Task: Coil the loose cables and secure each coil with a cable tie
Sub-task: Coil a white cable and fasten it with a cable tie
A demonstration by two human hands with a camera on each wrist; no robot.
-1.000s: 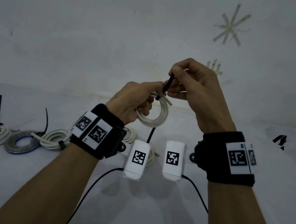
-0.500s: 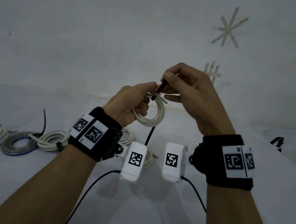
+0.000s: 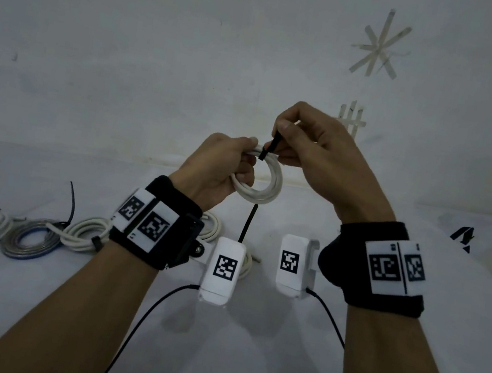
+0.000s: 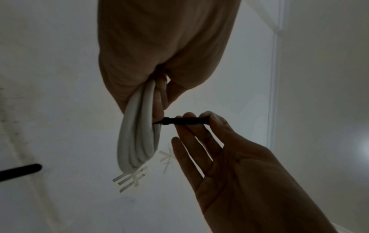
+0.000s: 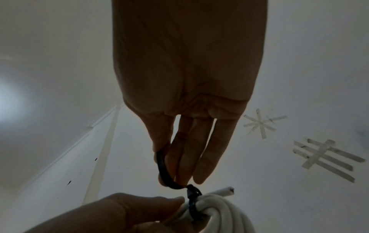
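Dim, bluish light throughout; wrist views show backlit, shadowed skin, a pale glare patch at one edge, stretched corners.

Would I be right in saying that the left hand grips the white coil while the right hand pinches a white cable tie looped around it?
Not quite: the cable tie is black, not white, as the left wrist view shows plainly. The rest holds: the left hand grips the white coil, and the right hand pinches the tie, which is looped around the coil.
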